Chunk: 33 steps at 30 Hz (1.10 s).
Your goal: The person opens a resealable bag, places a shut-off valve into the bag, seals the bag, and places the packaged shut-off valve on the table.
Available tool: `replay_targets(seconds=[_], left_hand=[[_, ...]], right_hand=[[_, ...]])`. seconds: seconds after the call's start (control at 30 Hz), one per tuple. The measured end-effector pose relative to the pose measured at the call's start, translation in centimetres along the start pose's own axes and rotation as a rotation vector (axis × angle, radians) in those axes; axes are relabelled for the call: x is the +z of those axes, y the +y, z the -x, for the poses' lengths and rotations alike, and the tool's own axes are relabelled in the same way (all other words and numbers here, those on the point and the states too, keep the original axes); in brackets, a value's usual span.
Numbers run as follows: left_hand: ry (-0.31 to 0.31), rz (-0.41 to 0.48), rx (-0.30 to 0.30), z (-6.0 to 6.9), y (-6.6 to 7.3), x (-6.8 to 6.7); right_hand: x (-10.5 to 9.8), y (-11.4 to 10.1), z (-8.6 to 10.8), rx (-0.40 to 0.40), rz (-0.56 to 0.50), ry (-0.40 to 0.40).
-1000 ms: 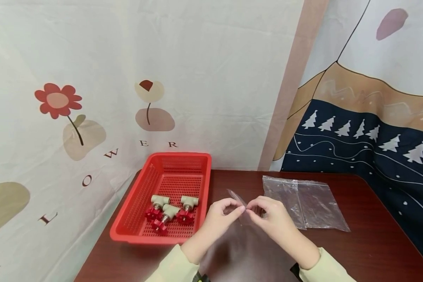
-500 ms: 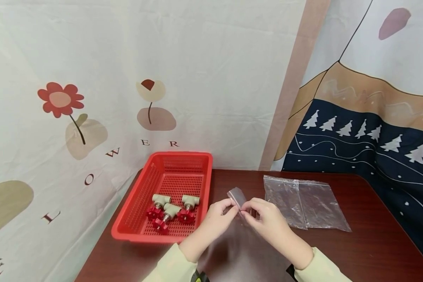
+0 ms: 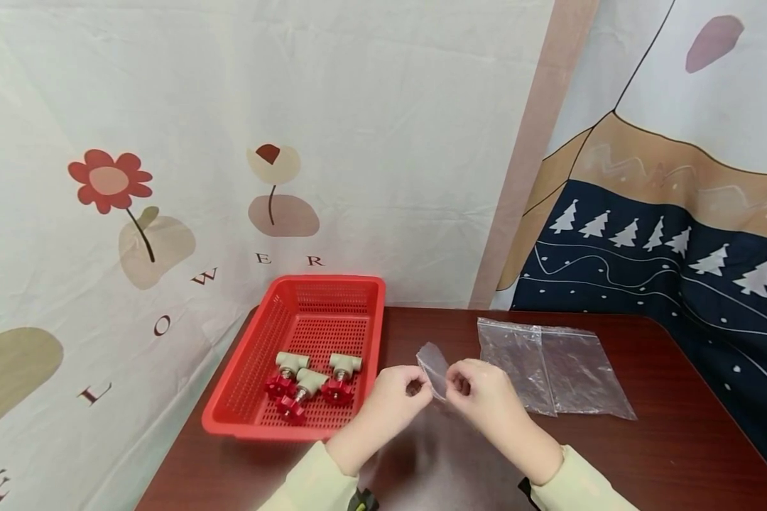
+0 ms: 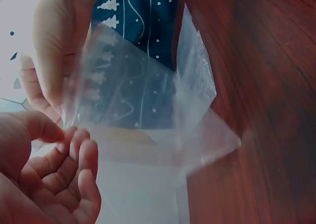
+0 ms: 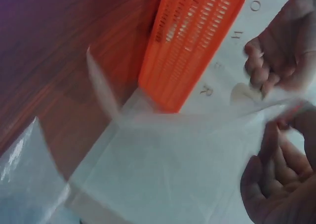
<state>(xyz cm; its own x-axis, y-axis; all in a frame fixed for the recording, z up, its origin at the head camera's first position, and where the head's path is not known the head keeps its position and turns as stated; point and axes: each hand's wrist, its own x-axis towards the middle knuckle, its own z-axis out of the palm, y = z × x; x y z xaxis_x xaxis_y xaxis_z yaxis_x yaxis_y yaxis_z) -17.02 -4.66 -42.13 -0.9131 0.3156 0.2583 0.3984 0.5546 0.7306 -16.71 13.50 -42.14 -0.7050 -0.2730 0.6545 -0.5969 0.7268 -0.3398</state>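
Between the two hands, above the table, is a clear plastic zip bag (image 3: 433, 365), its lower part hanging loose in the left wrist view. My left hand (image 3: 396, 394) pinches one side of its top edge between thumb and index finger. The right hand (image 3: 483, 392) pinches the other side close by. In the right wrist view the bag (image 5: 197, 125) is blurred, with the right hand (image 5: 281, 169) below the left hand (image 5: 281, 56). Whether the bag's mouth is parted is hard to tell.
Left of the hands stands a red perforated basket (image 3: 380, 341) holding three valves (image 3: 309, 383) with pale green bodies and red handwheels. More clear zip bags (image 3: 584, 369) lie flat and overlapping on the brown table (image 3: 658, 440) at right. A printed curtain (image 3: 409, 142) hangs behind.
The fingertips, close together a second ago, have moved slightly apart. The bag has swung round so that more of its face shows in the head view. Basket and valves stay put.
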Motion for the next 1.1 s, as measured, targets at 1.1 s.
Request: replay_targets(seconds=[1.1], left_hand=[[0.082,0.231,-0.180,-0.1,0.0,0.5]], right_hand=[[1.5,-1.4,1.1,0.038,0.282,-0.063]])
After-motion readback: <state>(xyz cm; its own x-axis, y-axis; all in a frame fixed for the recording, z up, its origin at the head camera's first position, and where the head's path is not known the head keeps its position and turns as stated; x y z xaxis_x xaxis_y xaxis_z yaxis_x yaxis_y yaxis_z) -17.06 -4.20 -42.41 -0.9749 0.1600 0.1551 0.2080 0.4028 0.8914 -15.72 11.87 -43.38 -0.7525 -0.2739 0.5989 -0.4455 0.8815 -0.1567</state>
